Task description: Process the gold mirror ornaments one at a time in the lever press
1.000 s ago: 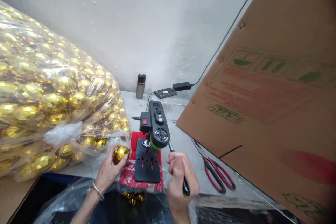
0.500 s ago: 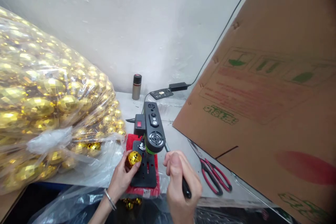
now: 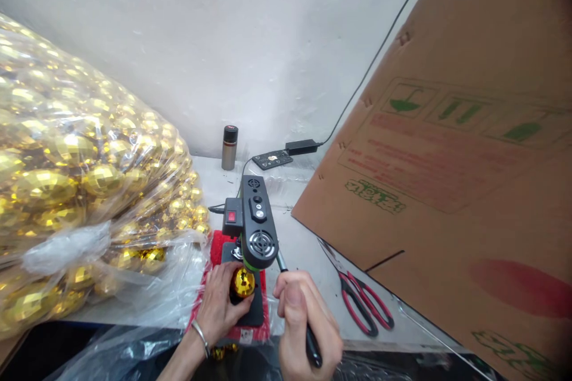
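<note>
Between the thumb and fingers of my left hand (image 3: 223, 297) is a gold faceted ball ornament (image 3: 243, 283). It sits just under the front end of a small black bench drill press (image 3: 260, 220); whether a bit touches it is hidden. My right hand (image 3: 308, 321) is wrapped round the black-gripped lever (image 3: 314, 348) at the machine's right side. The drill press stands on a black slotted base plate (image 3: 255, 312), which lies on a red cloth (image 3: 217, 244). A switch box (image 3: 232, 216) with a red rocker is fixed to its left side.
A big clear bag of gold balls (image 3: 89, 161) fills the left. Red-handled scissors (image 3: 366, 303) lie at right, beside a large cardboard box (image 3: 447, 190). Behind stand a small black-capped bottle (image 3: 229, 149), a dark phone-like slab (image 3: 272, 159) and a power adapter (image 3: 301, 147).
My left hand has moved the ball rightward and slightly nearer, to beneath the machine's head. My right hand stays on the lever, a little lower. The camera view has shifted slightly.
</note>
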`<state>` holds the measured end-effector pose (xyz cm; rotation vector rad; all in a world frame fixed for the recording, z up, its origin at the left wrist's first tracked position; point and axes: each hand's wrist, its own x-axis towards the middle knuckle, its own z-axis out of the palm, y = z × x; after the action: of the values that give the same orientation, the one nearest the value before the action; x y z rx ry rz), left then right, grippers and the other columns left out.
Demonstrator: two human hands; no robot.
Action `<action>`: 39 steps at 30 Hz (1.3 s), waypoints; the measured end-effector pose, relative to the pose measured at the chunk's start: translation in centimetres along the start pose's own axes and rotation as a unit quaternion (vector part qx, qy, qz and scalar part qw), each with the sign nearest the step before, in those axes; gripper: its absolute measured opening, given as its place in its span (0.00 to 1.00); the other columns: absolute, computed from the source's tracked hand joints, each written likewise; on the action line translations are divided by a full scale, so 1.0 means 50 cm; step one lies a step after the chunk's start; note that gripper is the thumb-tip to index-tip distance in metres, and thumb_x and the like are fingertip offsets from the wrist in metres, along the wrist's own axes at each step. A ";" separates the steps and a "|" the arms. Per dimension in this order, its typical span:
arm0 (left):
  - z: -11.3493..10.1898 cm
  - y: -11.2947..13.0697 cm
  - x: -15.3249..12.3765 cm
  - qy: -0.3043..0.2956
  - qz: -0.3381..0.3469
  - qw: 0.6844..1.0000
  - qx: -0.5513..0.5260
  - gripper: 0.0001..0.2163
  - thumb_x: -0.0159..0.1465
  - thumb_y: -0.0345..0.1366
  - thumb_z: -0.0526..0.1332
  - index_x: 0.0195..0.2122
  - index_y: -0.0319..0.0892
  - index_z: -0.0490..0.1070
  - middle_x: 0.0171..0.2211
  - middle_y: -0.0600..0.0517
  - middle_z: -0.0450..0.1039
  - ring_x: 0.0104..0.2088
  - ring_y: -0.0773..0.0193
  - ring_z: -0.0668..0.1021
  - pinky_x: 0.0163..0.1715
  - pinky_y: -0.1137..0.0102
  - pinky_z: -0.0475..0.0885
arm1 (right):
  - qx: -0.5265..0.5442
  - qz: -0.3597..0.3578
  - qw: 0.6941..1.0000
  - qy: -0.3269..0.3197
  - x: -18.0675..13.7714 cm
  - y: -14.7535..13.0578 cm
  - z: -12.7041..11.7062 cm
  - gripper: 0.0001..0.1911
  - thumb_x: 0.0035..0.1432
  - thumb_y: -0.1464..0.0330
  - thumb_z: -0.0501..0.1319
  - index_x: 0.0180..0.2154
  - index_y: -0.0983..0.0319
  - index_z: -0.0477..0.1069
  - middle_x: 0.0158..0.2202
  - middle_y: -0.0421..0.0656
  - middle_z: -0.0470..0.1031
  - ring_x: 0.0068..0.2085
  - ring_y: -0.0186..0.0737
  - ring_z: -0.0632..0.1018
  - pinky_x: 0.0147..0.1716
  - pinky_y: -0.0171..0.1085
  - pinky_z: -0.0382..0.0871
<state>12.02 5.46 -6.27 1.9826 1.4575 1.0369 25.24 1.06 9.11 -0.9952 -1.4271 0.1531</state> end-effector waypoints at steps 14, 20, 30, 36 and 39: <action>0.000 0.001 0.013 -0.084 -0.018 0.996 0.017 0.17 0.59 0.42 0.66 0.48 0.43 0.70 0.40 0.46 0.76 0.42 0.48 0.76 0.47 0.53 0.69 | -0.017 0.074 0.990 0.122 -0.091 0.022 0.052 0.22 0.76 0.65 0.49 0.27 0.60 0.62 0.30 0.36 0.67 0.32 0.30 0.69 0.37 0.35 0.63; 0.002 0.003 0.012 -0.082 -0.019 0.996 0.025 0.16 0.58 0.40 0.66 0.47 0.44 0.69 0.40 0.47 0.75 0.43 0.48 0.76 0.47 0.54 0.69 | -0.032 -0.001 0.987 0.160 -0.091 0.051 0.067 0.23 0.76 0.67 0.49 0.25 0.60 0.60 0.27 0.33 0.66 0.27 0.28 0.68 0.37 0.33 0.66; 0.004 0.006 0.013 -0.069 -0.016 0.997 0.028 0.17 0.57 0.38 0.66 0.48 0.44 0.70 0.39 0.48 0.76 0.42 0.49 0.77 0.46 0.55 0.69 | -0.056 -0.029 0.989 0.135 -0.112 0.088 0.055 0.22 0.75 0.68 0.48 0.25 0.58 0.61 0.25 0.34 0.66 0.26 0.31 0.69 0.38 0.35 0.68; 0.006 0.007 0.017 -0.065 -0.017 0.998 0.020 0.19 0.55 0.37 0.66 0.48 0.43 0.71 0.41 0.46 0.77 0.43 0.47 0.78 0.47 0.54 0.70 | -0.028 -0.066 0.986 0.150 -0.102 0.097 0.065 0.22 0.75 0.68 0.47 0.24 0.59 0.59 0.25 0.34 0.65 0.25 0.29 0.67 0.38 0.34 0.68; 0.009 0.007 0.018 -0.058 -0.016 0.998 0.014 0.21 0.54 0.36 0.66 0.50 0.43 0.71 0.43 0.45 0.77 0.45 0.47 0.78 0.48 0.54 0.69 | -0.023 -0.070 0.984 0.160 -0.096 0.099 0.067 0.23 0.75 0.68 0.47 0.24 0.59 0.59 0.24 0.33 0.64 0.24 0.30 0.67 0.38 0.34 0.68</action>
<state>12.69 6.21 -6.02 1.9975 1.4442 0.8772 23.63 2.62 1.78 -0.9063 -1.2042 -0.1385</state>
